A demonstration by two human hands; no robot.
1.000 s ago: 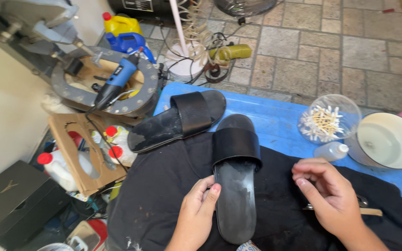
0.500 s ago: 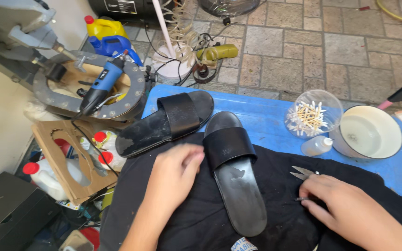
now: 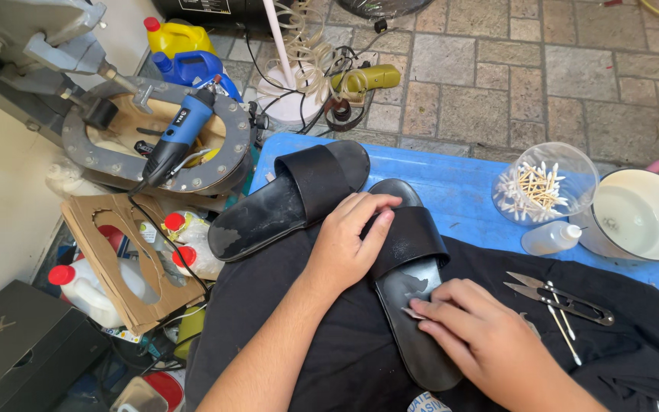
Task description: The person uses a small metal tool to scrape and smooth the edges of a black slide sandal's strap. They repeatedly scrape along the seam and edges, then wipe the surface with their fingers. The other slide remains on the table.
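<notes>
A black slide (image 3: 413, 305) lies on a dark cloth (image 3: 306, 336) over the blue surface (image 3: 459, 191). It is pinned at the strap by the flat, spread left hand (image 3: 348, 244); the right hand (image 3: 482, 336) fingers are pressed on the scuffed footbed. The slide is judged light, flexible and somewhat slick, best held at the strap. Its twin (image 3: 291, 198) lies alongside. Snips (image 3: 562, 301), swabs (image 3: 535, 187) and a bowl (image 3: 650, 236) are near; below, the paved floor is crowded with tools.

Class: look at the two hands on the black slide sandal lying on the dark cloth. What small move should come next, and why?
Probably a short peel or rub along the footbed. The left hand presses the strap of the sandal, holding it steady, while the right hand has its fingertips on a pale, flaking patch of the footbed.
</notes>
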